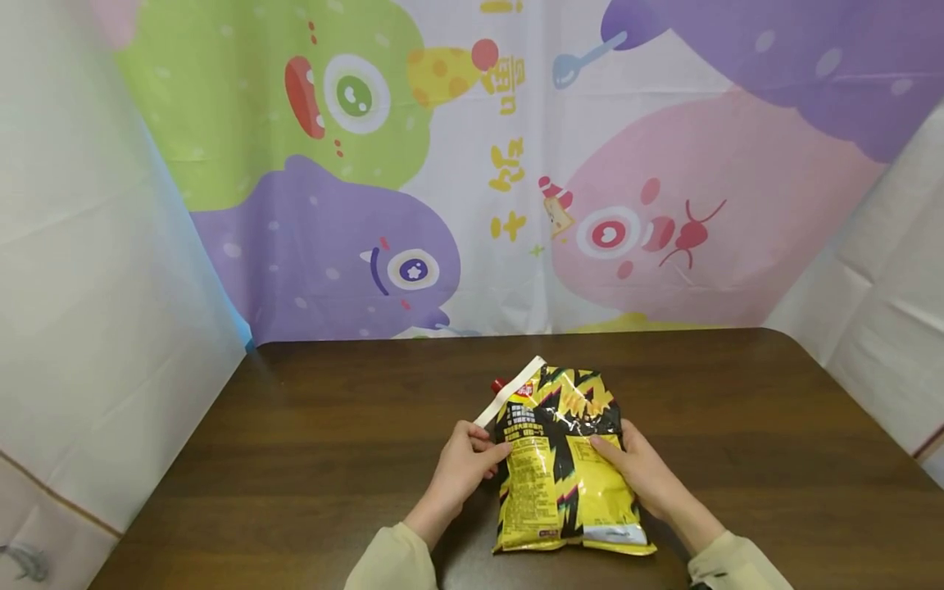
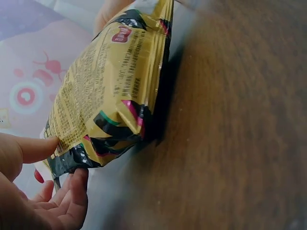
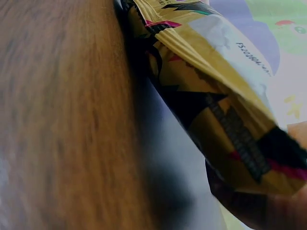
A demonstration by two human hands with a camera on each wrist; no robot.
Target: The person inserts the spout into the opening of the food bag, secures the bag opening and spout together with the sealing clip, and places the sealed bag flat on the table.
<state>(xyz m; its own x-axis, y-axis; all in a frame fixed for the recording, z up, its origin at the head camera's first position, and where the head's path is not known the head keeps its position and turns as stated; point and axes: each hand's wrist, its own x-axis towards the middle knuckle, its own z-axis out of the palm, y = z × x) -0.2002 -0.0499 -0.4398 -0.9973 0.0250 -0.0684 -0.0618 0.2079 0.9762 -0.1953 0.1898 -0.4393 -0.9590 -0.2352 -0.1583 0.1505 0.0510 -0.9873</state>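
A yellow and black snack bag, with its printed side up, is held between both hands above the brown table. A white bag clip runs slantwise across its upper left corner, with a small red end piece beside it. At the bag's left edge, my left hand pinches it, thumb on top and fingers beneath, just below the clip. My right hand grips the opposite edge, its thumb lying on the printed face. In the right wrist view, dark shadow hides part of the right hand's fingers under the bag.
The dark brown wooden table extends around the bag. Behind it hangs a cloth printed with cartoon monsters, and white cloth panels stand at the left and right sides.
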